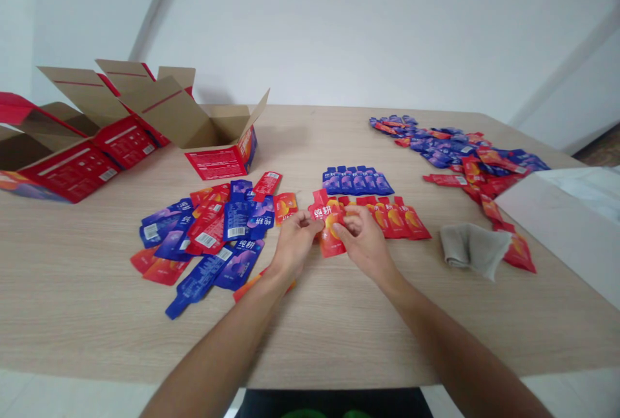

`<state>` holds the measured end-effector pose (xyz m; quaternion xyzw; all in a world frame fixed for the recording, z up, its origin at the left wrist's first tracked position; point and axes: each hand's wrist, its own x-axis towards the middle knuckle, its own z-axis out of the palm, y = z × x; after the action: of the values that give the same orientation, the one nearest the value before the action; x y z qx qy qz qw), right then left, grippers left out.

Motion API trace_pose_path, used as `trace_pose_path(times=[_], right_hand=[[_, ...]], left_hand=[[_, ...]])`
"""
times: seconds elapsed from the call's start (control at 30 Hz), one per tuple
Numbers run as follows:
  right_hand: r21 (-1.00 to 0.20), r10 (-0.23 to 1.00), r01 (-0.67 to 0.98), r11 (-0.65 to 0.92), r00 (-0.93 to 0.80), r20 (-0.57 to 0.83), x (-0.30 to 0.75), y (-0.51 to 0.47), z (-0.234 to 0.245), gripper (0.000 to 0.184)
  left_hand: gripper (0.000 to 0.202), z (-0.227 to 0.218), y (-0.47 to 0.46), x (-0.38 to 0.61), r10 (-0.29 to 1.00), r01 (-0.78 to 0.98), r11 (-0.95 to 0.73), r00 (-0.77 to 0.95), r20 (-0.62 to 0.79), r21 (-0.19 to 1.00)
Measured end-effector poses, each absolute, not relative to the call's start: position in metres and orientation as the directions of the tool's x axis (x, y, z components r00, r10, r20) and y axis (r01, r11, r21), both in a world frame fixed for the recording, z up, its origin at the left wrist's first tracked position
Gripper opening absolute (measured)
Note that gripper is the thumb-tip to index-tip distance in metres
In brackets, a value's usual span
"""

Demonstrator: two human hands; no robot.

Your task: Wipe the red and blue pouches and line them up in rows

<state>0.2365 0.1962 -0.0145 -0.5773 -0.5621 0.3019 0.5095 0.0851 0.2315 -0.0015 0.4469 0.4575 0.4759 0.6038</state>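
Between my two hands is a red pouch (331, 245) with an orange fruit picture, its spout end pointing away from me. My left hand (296, 237) pinches its left edge, and my right hand (363, 237) pinches the right edge with thumb and fingers. Just beyond my right hand lies an overlapping row of red pouches (394, 216), partly hidden by that hand. Behind it sits a row of overlapping blue pouches (357, 181). Left of my left hand, a loose heap of mixed pouches (208, 227) spreads out; one red pouch (249, 285) is partly covered by my left forearm.
Open red cardboard boxes (220, 163) stand at the back left, flaps up. A long pile of red and blue pouches (450, 146) lies at the back right. A folded grey cloth (472, 247) rests near a white slanted object (571, 218) on the right of the wooden table (339, 340).
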Motion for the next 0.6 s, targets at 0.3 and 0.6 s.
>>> trace_pose_path(times=[0.3, 0.6], right_hand=[[-0.550, 0.868, 0.785, 0.286, 0.031, 0.496, 0.221, 0.182, -0.016, 0.055], [-0.544, 0.859, 0.810, 0.220, 0.104, 0.501, 0.226, 0.185, -0.011, 0.033]], left_hand=[[0.028, -0.007, 0.232, 0.087, 0.976, -0.240, 0.178, 0.167, -0.140, 0.954], [0.026, -0.004, 0.227, 0.093, 0.965, -0.280, 0.195, 0.226, -0.133, 0.940]])
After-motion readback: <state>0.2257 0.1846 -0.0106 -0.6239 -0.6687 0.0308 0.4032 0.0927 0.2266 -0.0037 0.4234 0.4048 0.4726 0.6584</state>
